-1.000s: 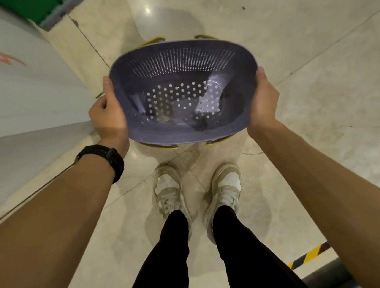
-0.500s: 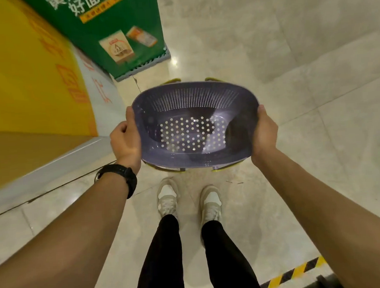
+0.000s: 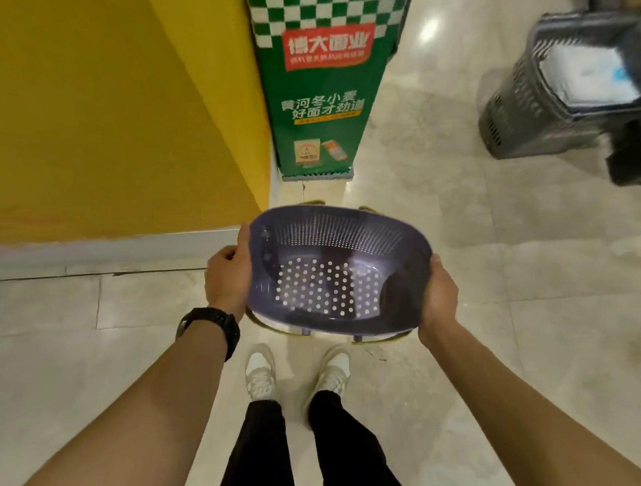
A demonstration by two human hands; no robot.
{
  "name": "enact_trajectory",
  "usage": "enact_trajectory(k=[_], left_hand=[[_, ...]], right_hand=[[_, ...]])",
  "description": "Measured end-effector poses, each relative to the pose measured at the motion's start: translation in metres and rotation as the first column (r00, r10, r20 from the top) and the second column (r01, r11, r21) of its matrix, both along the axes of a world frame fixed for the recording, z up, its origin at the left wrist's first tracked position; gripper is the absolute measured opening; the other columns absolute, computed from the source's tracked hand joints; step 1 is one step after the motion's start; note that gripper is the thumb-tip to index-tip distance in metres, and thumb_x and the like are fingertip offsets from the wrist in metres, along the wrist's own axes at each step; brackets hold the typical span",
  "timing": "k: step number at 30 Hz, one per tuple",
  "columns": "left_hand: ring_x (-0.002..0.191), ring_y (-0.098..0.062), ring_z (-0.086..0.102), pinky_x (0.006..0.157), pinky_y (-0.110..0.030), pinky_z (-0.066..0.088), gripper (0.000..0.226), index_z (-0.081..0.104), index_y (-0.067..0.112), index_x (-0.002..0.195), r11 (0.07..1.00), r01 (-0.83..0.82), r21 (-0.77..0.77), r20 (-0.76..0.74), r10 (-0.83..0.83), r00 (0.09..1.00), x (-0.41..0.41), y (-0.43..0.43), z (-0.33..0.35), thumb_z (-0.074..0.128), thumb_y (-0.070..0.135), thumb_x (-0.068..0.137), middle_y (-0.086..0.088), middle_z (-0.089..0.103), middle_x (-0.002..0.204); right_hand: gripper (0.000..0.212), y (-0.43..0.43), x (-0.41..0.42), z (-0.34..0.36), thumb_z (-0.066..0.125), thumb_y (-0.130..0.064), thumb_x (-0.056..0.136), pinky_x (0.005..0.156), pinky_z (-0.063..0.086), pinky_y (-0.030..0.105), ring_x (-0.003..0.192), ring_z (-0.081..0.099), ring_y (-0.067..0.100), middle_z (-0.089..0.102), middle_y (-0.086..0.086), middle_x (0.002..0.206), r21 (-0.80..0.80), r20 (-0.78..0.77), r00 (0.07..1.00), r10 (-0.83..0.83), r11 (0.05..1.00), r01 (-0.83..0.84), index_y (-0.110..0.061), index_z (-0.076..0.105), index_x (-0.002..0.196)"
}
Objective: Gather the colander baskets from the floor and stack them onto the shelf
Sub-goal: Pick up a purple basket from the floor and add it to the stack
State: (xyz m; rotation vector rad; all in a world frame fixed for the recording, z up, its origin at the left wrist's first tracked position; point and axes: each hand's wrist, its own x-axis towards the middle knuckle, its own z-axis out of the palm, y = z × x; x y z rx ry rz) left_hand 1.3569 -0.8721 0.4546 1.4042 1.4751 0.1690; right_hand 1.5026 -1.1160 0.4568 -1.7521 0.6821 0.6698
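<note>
One view only: a wide-angle cam worn on the person's head, facing fwd and steeply down. The left forearm (image 3: 134,426) and right forearm (image 3: 531,399) enter from the lower corners, the shoes (image 3: 260,372) sit at lower centre, so the cam is right above the body. The colander basket (image 3: 336,272) is near, approx. mid frame. The floor (image 3: 521,266) fills most of the rest.

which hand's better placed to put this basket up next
Probably left: left hand and right hand grip opposite ends of the colander basket, but left is nearer the yellow unit; no shelf is visible.
</note>
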Motion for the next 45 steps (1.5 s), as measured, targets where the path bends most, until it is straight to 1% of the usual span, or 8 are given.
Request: enact_trajectory(k=[6,10,13,16,28,37,40,45], left_hand=[[0.059,-0.024,0.055,0.060,-0.032,0.038,0.061,0.052,0.019,0.058,0.975,-0.223,0.013,0.038,0.222,0.974,-0.103,0.015,0.046,0.048,0.073,0.087,0.001,0.061,0.058],[0.056,-0.024,0.046,0.061,-0.033,0.037,0.062,0.048,0.020,0.054,0.941,-0.340,-0.005,0.041,0.339,0.940,-0.189,0.026,0.070,0.047,0.072,0.089,0.005,0.051,0.046],[0.058,-0.026,0.052,0.063,-0.036,0.041,0.069,0.052,0.015,0.059,0.910,-0.415,-0.006,0.036,0.415,0.909,-0.261,0.037,0.092,0.044,0.077,0.085,-0.003,0.058,0.052],[0.065,-0.034,0.061,0.065,-0.040,0.048,0.085,0.061,0.000,0.076,0.852,-0.523,0.022,0.056,0.521,0.852,-0.331,0.053,0.114,0.040,0.082,0.082,-0.016,0.068,0.068],[0.079,-0.034,0.067,0.084,-0.052,0.056,0.083,0.070,0.006,0.089,0.503,-0.852,0.142,0.011,0.860,0.510,-0.521,0.130,0.169,0.034,0.080,0.087,-0.011,0.071,0.079],[0.078,-0.038,0.065,0.071,-0.045,0.052,0.082,0.065,0.002,0.076,0.239,-0.946,0.218,0.014,0.969,0.248,-0.598,0.206,0.186,0.035,0.077,0.089,-0.015,0.069,0.074],[0.079,-0.035,0.065,0.075,-0.046,0.053,0.080,0.067,0.005,0.077,0.150,-0.966,0.208,0.030,0.987,0.160,-0.626,0.220,0.186,0.035,0.077,0.089,-0.012,0.069,0.077],[0.074,-0.025,0.062,0.075,-0.044,0.052,0.070,0.065,0.015,0.073,-0.027,-0.986,0.167,0.039,0.999,-0.021,-0.684,0.243,0.174,0.037,0.077,0.090,-0.002,0.066,0.074]], right_hand=[[0.035,0.051,-0.060,0.054,0.043,-0.049,0.099,0.102,0.049,0.048,0.108,0.064,0.030,0.068,0.007,0.119,-0.021,0.068,0.972,0.226,0.974,-0.225,-0.023,0.066,0.101],[0.040,0.095,-0.118,0.081,0.038,-0.047,0.102,0.087,0.049,0.039,0.096,0.065,0.024,0.067,0.008,0.117,-0.094,0.131,0.909,0.396,0.917,-0.386,-0.019,0.066,0.108],[0.050,0.137,-0.169,0.097,0.036,-0.047,0.103,0.102,0.047,0.051,0.110,0.061,0.037,0.065,0.016,0.124,-0.136,0.115,0.849,0.515,0.855,-0.500,-0.010,0.066,0.119],[0.049,0.188,-0.223,0.113,0.039,-0.047,0.102,0.101,0.048,0.054,0.111,0.061,0.037,0.066,0.015,0.123,-0.084,0.128,0.785,0.607,0.795,-0.601,-0.009,0.065,0.120],[0.049,0.412,-0.393,0.147,0.040,-0.046,0.102,0.101,0.048,0.053,0.114,0.060,0.037,0.064,0.014,0.128,0.027,0.188,0.373,0.909,0.375,-0.927,-0.011,0.064,0.125],[0.052,0.576,-0.488,0.159,0.037,-0.046,0.103,0.108,0.042,0.056,0.123,0.056,0.035,0.057,0.019,0.138,0.063,0.207,0.005,0.978,-0.009,-0.998,-0.009,0.057,0.133],[0.054,0.617,-0.528,0.171,0.037,-0.046,0.102,0.105,0.044,0.053,0.120,0.056,0.040,0.058,0.023,0.132,0.044,0.227,-0.081,0.970,-0.094,-0.995,-0.003,0.054,0.131],[0.048,0.669,-0.617,0.181,0.041,-0.049,0.101,0.099,0.052,0.055,0.110,0.065,0.035,0.068,0.014,0.121,0.065,0.213,-0.214,0.953,-0.232,-0.970,-0.015,0.064,0.124]])
